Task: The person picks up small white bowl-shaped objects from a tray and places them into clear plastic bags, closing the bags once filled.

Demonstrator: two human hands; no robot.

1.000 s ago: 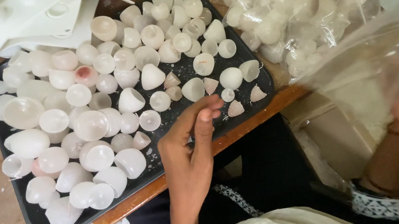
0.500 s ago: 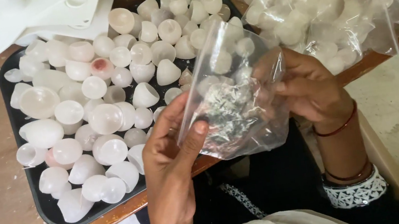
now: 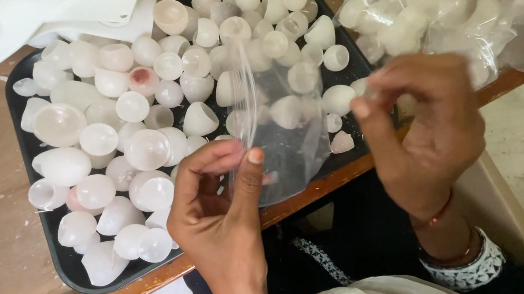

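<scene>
Both hands pinch a clear bag over the black tray; left hand grips its near edge, right hand its far edge; white shells fill the tray.

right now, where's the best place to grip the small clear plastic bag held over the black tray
Probably at its top rim, one side per hand, coming from above. The small clear plastic bag hangs limp and upright over the black tray, so only the rim gives a firm edge. The left hand pinches the left edge and the right hand the right, spreading it.
</scene>
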